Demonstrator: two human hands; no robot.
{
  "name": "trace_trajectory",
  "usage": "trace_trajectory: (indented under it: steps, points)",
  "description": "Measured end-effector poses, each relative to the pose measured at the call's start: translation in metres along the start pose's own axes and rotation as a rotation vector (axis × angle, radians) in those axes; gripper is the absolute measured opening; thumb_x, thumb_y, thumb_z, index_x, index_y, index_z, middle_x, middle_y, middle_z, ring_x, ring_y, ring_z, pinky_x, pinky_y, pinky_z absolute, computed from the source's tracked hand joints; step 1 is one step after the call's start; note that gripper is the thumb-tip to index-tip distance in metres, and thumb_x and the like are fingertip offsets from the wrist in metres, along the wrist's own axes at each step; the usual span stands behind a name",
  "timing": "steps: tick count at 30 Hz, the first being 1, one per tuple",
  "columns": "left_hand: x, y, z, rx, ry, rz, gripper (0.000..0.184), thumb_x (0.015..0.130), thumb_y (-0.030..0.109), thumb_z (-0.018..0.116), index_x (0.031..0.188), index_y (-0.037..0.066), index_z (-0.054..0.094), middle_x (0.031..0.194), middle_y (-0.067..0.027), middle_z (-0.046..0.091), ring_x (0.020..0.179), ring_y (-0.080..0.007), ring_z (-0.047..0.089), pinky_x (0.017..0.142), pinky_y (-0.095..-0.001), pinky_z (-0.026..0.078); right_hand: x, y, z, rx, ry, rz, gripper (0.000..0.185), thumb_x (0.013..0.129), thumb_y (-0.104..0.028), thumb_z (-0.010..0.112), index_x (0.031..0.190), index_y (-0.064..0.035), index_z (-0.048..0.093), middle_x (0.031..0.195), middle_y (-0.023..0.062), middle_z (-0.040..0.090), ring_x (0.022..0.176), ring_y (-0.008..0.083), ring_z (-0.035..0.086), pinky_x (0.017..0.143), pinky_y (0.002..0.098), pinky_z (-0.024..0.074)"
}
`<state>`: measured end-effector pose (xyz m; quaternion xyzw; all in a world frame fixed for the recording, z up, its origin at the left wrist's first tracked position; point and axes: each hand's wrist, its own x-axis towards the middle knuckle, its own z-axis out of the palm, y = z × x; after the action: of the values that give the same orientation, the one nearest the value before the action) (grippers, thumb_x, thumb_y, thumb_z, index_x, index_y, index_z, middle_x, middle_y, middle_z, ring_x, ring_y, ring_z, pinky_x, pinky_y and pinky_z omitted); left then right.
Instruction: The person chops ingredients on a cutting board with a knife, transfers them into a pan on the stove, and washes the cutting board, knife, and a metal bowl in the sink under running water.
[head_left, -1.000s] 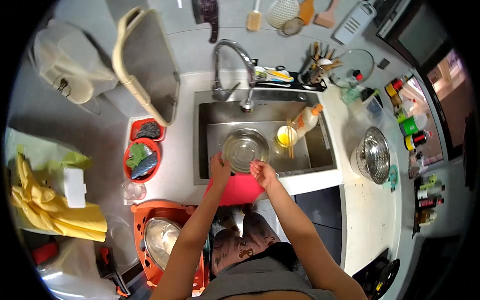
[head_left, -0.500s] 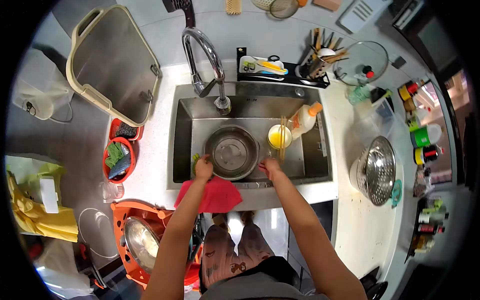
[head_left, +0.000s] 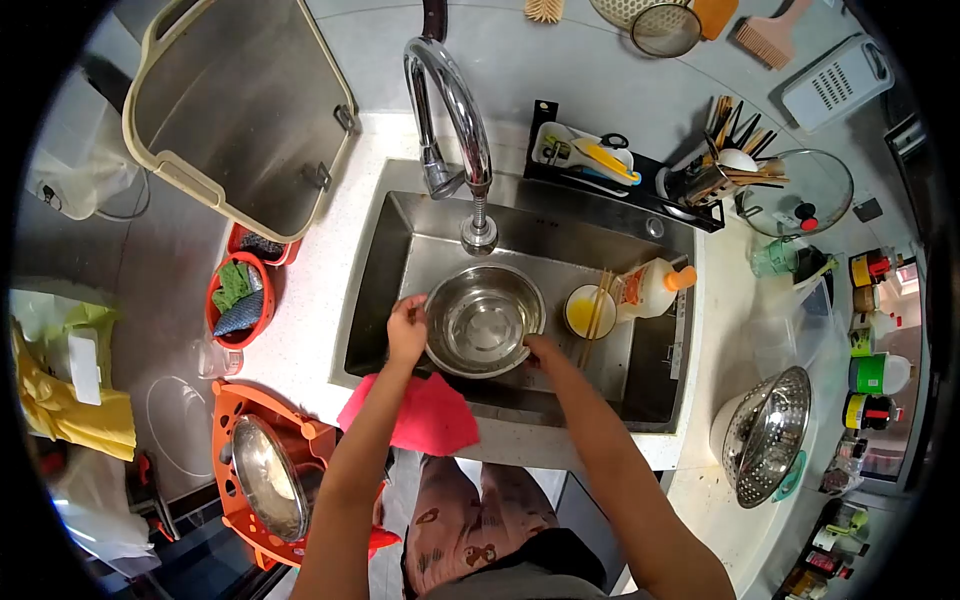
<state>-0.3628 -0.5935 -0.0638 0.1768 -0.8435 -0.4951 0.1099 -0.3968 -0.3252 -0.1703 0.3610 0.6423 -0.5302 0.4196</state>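
A round stainless steel bowl [head_left: 486, 345] is over the sink [head_left: 380, 250], below the tap [head_left: 479, 232]. My left hand [head_left: 407, 328] grips its rim on the left side. On the lower right of the rim, my right hand [head_left: 543, 354] is closed around the edge. The bowl looks about level, and whether it holds any liquid I cannot tell. Right of it stands a small white bowl [head_left: 580, 311] with yellow liquid, a pair of chopsticks [head_left: 597, 318] lying across it. A bottle with an orange cap [head_left: 645, 290] leans beside that.
A pink cloth [head_left: 425, 415] hangs over the sink's front edge. Red baskets [head_left: 262, 325] sit on the left counter, near a large cutting board [head_left: 240, 110]. To the right stands a metal colander [head_left: 770, 435]. A black rack [head_left: 600, 185] lies behind the sink.
Both hands have closed on the bowl's rim, and the bowl has come up nearer to me. The head view has shifted and turned, so the sink appears tilted.
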Motion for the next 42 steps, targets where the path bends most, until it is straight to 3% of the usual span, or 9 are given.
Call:
trace_trajectory:
  steps: [7,11,16,20,26,28,30,33,42]
  points:
    - [0.067,0.034,0.009,-0.107,0.17,0.303,0.035,0.079,-0.011,0.041,0.109,0.002,0.055,0.109,-0.0131,0.054,0.088,-0.0234,0.059,0.075,-0.0281,0.048,-0.104,-0.042,0.01,-0.651,0.477,-0.564,0.03,0.073,-0.009,0.062,0.099,0.0032,0.055,0.083,0.0203,0.057,0.07,0.0356,0.061,0.057,0.0402,0.05]
    - [0.117,0.084,0.011,-0.154,0.142,0.47,0.048,0.08,-0.014,0.035,0.121,0.006,0.049,0.126,-0.0152,0.046,0.097,-0.024,0.057,0.079,-0.0277,0.047,-0.145,-0.045,0.025,-0.856,0.829,-0.729,0.069,0.067,-0.008,0.066,0.127,-0.0012,0.034,0.119,0.0202,0.042,0.078,0.0336,0.061,0.062,0.0384,0.0515]
    - [0.176,0.094,0.043,-0.422,-0.356,0.371,0.053,0.077,-0.015,0.035,0.123,0.007,0.048,0.132,-0.0151,0.042,0.1,-0.0258,0.056,0.083,-0.0281,0.045,-0.152,-0.028,0.018,-0.749,1.003,-0.788,0.079,0.065,-0.002,0.061,0.135,-0.0061,0.024,0.127,0.0151,0.037,0.098,0.0367,0.054,0.074,0.0417,0.0502]
    - [0.176,0.094,0.04,-0.075,-0.472,0.284,0.05,0.075,-0.015,0.037,0.119,0.006,0.051,0.127,-0.0146,0.047,0.1,-0.0279,0.056,0.083,-0.0296,0.046,-0.132,-0.009,0.014,-0.503,1.07,-0.937,0.081,0.063,0.0,0.064,0.135,-0.0012,0.026,0.122,0.021,0.042,0.089,0.0406,0.056,0.074,0.0419,0.0479]
    - [0.097,0.081,0.017,-0.087,-0.066,0.675,0.043,0.075,-0.005,0.048,0.116,0.006,0.052,0.12,-0.0144,0.052,0.101,-0.031,0.056,0.082,-0.0341,0.046,-0.079,0.01,0.014,0.403,0.436,-0.538,0.045,0.074,-0.006,0.051,0.116,0.0067,0.042,0.099,0.0196,0.057,0.082,0.0312,0.06,0.071,0.0375,0.049]
    - [0.055,0.03,0.035,0.123,-0.454,0.31,0.04,0.079,0.011,0.054,0.118,0.008,0.051,0.123,-0.0153,0.05,0.109,-0.0336,0.051,0.092,-0.0402,0.04,-0.075,0.008,0.021,0.547,0.435,-0.348,0.04,0.07,-0.007,0.055,0.107,0.0076,0.047,0.091,0.0197,0.059,0.069,0.0289,0.062,0.055,0.0354,0.0538]
    - [0.032,-0.013,0.059,0.581,-0.744,0.707,0.051,0.081,0.031,0.054,0.123,0.004,0.047,0.125,-0.0188,0.047,0.116,-0.0364,0.044,0.102,-0.046,0.029,-0.084,0.009,0.028,0.461,0.399,-0.413,0.039,0.069,-0.008,0.057,0.103,0.0083,0.044,0.088,0.0181,0.057,0.072,0.0281,0.061,0.056,0.0384,0.0539]
    - [0.028,-0.02,0.072,0.78,-0.571,0.627,0.067,0.081,0.044,0.051,0.127,-0.003,0.04,0.13,-0.023,0.041,0.12,-0.0392,0.037,0.105,-0.0491,0.019,-0.11,0.001,0.035,0.276,0.354,-0.321,0.041,0.068,-0.008,0.057,0.102,0.0073,0.04,0.085,0.0176,0.054,0.069,0.0268,0.057,0.052,0.0377,0.0491]
    - [0.006,0.037,0.125,0.06,-0.661,0.763,0.057,0.092,0.037,0.04,0.134,-0.001,0.03,0.139,-0.0233,0.028,0.128,-0.0355,0.029,0.106,-0.0431,0.021,-0.129,-0.016,0.052,0.398,0.286,-0.616,0.02,0.067,-0.01,0.056,0.083,0.0021,0.056,0.073,0.008,0.056,0.063,0.0188,0.054,0.052,0.0294,0.0411]
